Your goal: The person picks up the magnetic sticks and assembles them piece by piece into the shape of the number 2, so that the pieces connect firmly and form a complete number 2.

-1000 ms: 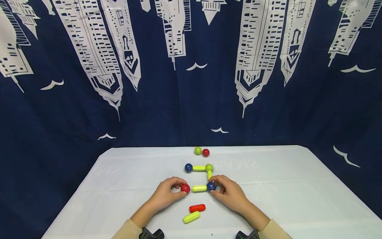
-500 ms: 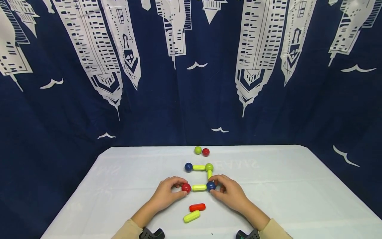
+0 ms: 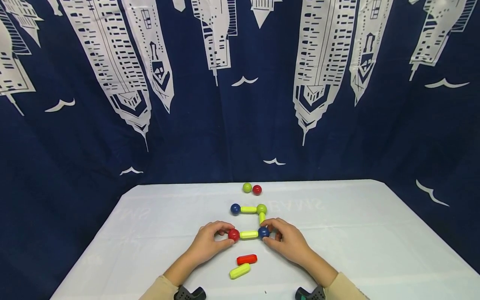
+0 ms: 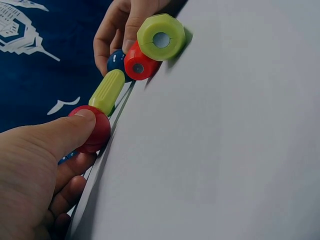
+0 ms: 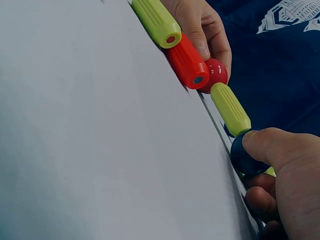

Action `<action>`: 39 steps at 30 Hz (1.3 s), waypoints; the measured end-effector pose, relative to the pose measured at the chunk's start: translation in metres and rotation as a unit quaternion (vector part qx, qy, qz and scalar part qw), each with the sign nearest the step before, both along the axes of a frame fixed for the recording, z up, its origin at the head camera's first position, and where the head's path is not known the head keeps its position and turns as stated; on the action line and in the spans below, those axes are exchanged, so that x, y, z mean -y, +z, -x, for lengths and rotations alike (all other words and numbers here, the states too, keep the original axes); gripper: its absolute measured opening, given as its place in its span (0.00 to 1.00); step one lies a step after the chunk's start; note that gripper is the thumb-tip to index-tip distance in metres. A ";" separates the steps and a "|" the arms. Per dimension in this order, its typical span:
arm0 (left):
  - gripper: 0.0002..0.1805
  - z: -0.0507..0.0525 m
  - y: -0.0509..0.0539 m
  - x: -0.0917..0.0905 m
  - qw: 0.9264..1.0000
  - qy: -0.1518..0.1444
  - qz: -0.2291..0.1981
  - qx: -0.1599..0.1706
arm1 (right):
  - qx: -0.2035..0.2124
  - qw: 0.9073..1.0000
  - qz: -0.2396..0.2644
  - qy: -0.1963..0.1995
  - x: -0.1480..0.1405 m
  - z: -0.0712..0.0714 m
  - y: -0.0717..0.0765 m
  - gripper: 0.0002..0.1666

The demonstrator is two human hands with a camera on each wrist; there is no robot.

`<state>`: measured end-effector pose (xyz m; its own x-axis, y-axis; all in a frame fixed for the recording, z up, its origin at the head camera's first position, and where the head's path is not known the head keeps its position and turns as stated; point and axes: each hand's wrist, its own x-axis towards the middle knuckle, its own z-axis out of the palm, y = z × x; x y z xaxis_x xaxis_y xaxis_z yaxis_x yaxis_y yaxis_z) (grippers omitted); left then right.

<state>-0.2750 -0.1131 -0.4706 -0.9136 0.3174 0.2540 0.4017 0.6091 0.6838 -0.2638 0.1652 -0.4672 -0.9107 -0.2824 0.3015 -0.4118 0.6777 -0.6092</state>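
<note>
The left hand (image 3: 211, 243) pinches a red ball (image 3: 233, 235) between thumb and fingers. A yellow-green rod (image 3: 249, 235) touches that ball at one end and a blue ball (image 3: 263, 232) at the other. Around the blue ball curl the thumb and fingers of the right hand (image 3: 288, 241). From the blue ball another yellow-green rod (image 3: 262, 217) runs back to a green ball (image 3: 261, 208), partly covered by the right fingers. A further rod (image 3: 248, 209) joins the green ball to a second blue ball (image 3: 235, 209). The left wrist view shows the thumb on the red ball (image 4: 94, 131).
A loose red rod (image 3: 246, 259) and a yellow-green rod (image 3: 240, 271) lie nearer, between the forearms. At the far side of the white table (image 3: 337, 250) sit a green ball (image 3: 247, 188) and a red ball (image 3: 256, 190). A dark blue patterned cloth (image 3: 225, 137) hangs behind.
The left hand has moved the red ball slightly right, closing the gap to the rod's end; the two now touch. The right hand keeps its hold on the blue ball.
</note>
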 end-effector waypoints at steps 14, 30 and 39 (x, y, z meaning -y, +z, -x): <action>0.17 -0.001 0.001 0.000 1.000 0.002 0.003 0.003 | 0.005 1.000 0.005 0.000 0.000 0.000 0.000 0.20; 0.18 -0.001 0.002 0.000 1.000 0.002 0.003 0.004 | 0.007 1.000 -0.001 -0.006 0.001 0.000 0.000 0.20; 0.18 -0.002 0.001 0.003 1.000 -0.006 -0.022 0.010 | 0.006 1.000 0.002 -0.003 0.001 0.001 -0.001 0.20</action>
<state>-0.2734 -0.1157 -0.4691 -0.9150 0.3168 0.2499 0.3946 0.5729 0.7184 -0.2644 0.1643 -0.4683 -0.9163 -0.2750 0.2910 -0.3995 0.6781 -0.6170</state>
